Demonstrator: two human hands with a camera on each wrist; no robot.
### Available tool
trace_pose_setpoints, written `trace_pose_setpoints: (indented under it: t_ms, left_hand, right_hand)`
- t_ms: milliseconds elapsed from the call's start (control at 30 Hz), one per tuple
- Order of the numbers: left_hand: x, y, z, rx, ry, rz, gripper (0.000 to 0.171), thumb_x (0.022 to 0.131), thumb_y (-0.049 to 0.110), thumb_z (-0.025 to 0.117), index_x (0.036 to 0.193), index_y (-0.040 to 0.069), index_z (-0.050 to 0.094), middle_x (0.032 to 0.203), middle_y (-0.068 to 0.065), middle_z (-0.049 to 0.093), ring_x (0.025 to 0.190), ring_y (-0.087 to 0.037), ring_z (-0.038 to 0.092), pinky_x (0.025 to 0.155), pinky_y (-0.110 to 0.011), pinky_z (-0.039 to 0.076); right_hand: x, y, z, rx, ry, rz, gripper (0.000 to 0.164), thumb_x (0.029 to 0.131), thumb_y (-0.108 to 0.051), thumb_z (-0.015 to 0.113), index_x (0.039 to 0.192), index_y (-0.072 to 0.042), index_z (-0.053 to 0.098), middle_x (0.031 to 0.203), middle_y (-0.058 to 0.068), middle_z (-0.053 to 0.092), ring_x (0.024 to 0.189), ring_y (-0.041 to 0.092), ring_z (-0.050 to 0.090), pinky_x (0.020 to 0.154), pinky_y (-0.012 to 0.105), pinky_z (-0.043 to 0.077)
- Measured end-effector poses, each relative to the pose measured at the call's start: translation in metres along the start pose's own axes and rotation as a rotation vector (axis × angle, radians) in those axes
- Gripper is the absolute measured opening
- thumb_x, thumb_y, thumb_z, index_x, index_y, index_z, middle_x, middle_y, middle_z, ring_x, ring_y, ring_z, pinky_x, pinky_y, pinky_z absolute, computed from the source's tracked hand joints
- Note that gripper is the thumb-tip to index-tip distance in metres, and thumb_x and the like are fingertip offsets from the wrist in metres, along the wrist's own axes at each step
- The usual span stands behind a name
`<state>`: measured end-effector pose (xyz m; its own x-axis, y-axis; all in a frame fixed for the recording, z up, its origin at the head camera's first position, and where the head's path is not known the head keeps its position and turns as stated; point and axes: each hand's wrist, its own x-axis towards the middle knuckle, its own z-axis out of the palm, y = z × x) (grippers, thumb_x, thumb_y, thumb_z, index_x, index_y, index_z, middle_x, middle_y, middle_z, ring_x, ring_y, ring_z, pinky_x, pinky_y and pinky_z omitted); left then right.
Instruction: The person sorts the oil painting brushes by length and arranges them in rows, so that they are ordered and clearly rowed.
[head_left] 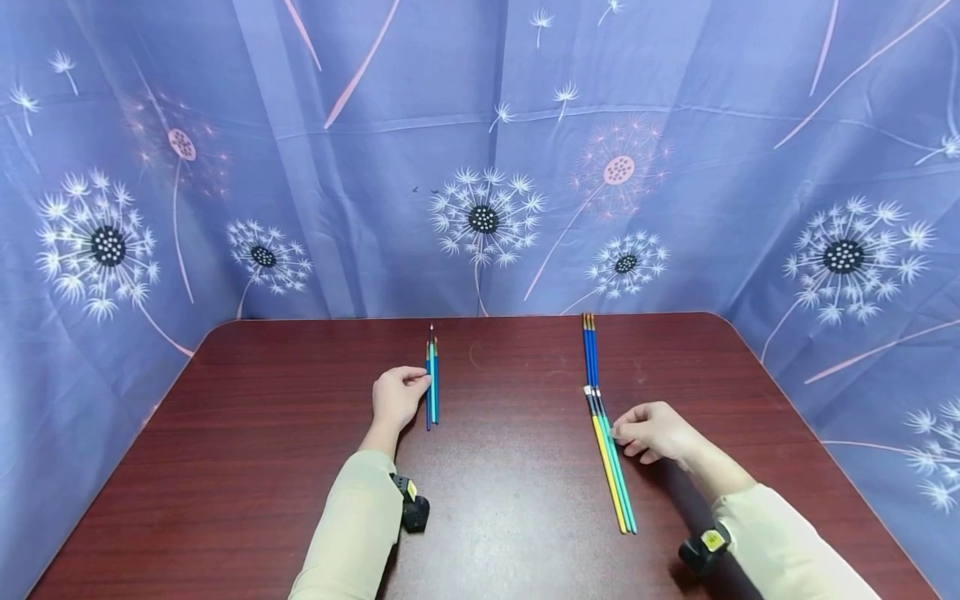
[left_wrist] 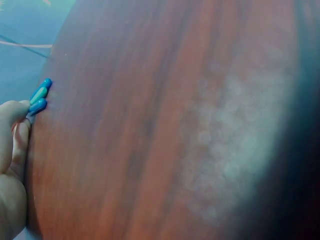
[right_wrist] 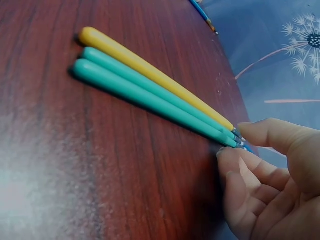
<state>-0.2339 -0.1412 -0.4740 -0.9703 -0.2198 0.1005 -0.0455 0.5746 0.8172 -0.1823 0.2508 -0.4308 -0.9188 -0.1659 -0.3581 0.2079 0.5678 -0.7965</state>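
At the left of the table, two blue paintbrushes flank a light teal paintbrush [head_left: 432,392], tips toward the far edge. My left hand [head_left: 400,396] pinches this small bundle from its left side with thumb and fingertips; the rounded handle ends [left_wrist: 39,95] poke out past the thumb in the left wrist view. Over on the right lie a yellow paintbrush [head_left: 607,467] and two green paintbrushes [right_wrist: 150,100], side by side with handles toward me. My right hand [head_left: 652,433] has its thumb and bent fingers at their upper part, near the dark ferrules, from the right.
Several blue paintbrushes [head_left: 590,354] lie beyond the yellow and green ones, reaching the far edge of the dark red wooden table [head_left: 495,492]. A blue curtain [head_left: 360,208] with dandelion prints hangs behind the table and along both sides.
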Motion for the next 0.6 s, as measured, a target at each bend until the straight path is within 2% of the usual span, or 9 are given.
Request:
trace_pose_setpoints:
  t_ms: [167,400,600]
  left_hand:
    - [0.001,-0.001,0.001,0.003,0.004,-0.002,0.022,0.086,0.023,0.068,0.103,0.009,0.074,0.089,-0.006,0.073,0.082,-0.02,0.069,0.075,-0.036,0.055]
    - [0.001,-0.002,0.002,0.0,0.0,-0.008,0.023,0.087,0.024,0.068,0.103,0.009,0.074,0.089,-0.006,0.073,0.082,-0.02,0.069,0.074,-0.036,0.054]
    - [-0.001,-0.001,0.001,0.002,-0.006,-0.014,0.023,0.087,0.024,0.067,0.104,0.009,0.074,0.089,-0.006,0.073,0.083,-0.021,0.068,0.075,-0.037,0.055]
  right_hand:
    - [0.003,-0.001,-0.002,0.005,0.019,-0.003,0.027,0.088,-0.015,0.058,0.104,0.006,0.064,0.086,0.005,0.07,0.071,0.015,0.064,0.059,0.033,0.054]
    - [0.01,-0.006,-0.004,0.008,0.053,-0.028,0.034,0.09,-0.022,0.059,0.108,0.007,0.064,0.085,0.006,0.07,0.072,0.014,0.065,0.063,0.034,0.056]
    - [0.018,-0.013,-0.003,0.051,0.071,-0.053,0.036,0.091,-0.021,0.058,0.111,0.009,0.061,0.082,0.005,0.068,0.068,0.01,0.064,0.063,0.032,0.057]
